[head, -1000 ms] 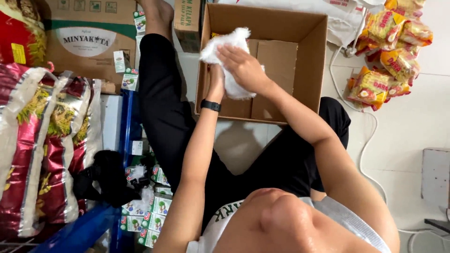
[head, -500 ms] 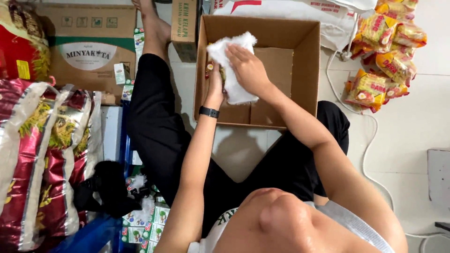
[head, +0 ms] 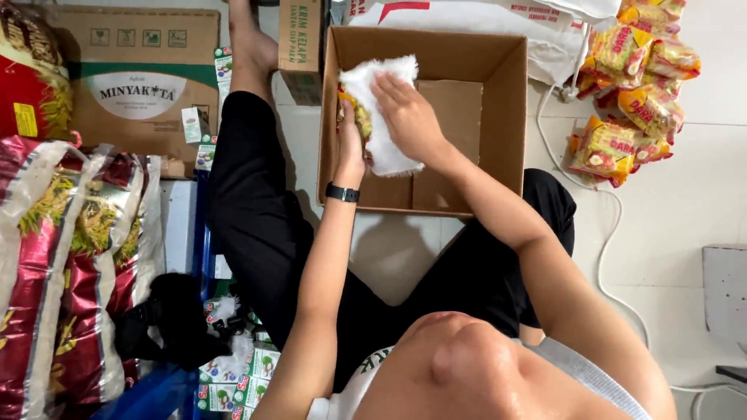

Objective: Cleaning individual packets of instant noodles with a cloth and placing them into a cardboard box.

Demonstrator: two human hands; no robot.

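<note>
Pressing flat with fingers together, the right hand is laid on one white cloth; one yellow packet is gripped by the left hand over one open box.

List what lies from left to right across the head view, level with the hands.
Red and gold sacks → black-trousered leg → left hand holding a yellow packet → right hand pressing a white cloth → open cardboard box → yellow snack packets.
</note>
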